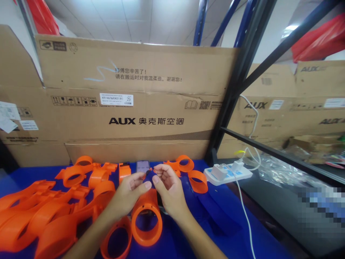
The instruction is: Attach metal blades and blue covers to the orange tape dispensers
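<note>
Both my hands meet over the blue table (221,219). My left hand (129,192) and my right hand (168,187) are curled, thumbs touching, pinching a small dark piece between the fingertips at the top end of an orange ring part (147,219). That ring part stands below my hands with its round opening facing me. A second orange ring (117,235) lies just left of it, under my left wrist.
A heap of orange ring parts (54,205) fills the table's left side, more orange rings (188,169) lie behind my hands. A phone (142,166) stands at the back. A white power strip (229,172) with plugs and a trailing cable sits right. Cardboard boxes (134,108) wall the back.
</note>
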Motion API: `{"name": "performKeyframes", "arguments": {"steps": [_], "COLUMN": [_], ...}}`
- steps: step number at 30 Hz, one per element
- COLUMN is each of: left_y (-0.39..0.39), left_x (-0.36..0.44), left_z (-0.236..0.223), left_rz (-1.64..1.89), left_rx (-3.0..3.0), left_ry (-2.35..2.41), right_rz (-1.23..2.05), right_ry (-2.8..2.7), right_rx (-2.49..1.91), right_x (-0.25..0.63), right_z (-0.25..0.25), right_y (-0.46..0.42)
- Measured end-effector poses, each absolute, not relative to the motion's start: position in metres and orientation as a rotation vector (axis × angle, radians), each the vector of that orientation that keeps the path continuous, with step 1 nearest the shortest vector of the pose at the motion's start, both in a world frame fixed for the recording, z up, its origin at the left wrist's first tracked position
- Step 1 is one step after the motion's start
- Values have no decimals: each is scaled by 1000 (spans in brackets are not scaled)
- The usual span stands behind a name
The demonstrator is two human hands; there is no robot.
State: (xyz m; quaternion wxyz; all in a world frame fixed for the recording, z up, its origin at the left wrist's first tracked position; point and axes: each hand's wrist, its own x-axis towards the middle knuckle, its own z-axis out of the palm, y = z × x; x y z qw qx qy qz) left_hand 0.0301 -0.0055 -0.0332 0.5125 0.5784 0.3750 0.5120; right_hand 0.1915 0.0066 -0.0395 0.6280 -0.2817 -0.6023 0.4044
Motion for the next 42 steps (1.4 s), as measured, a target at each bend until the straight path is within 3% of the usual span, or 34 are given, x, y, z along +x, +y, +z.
{"name": "performKeyframes", "arguments": {"steps": [12, 17, 28, 33, 42], "left_y": [-5, -2, 12, 10, 6], "left_x": [31, 26, 12, 16, 24], "left_z": [-30, -30, -23, -23, -23], "left_rz": [1245, 1272, 1457, 1442, 1411], "left_rx": [1341, 1030, 713, 716, 692], "left_ry": [795, 793, 680, 679, 722], "right_rz": [1011, 984, -182, -332, -266], "right_ry": [-1409, -1409, -1887, -2104, -2358], "right_rx": [-592, -697, -1525, -1610, -1464], "right_x": [192, 200, 253, 247, 219], "right_z": [-37, -37, -41, -50, -61], "right_y": [5, 15, 41, 40, 43]}}
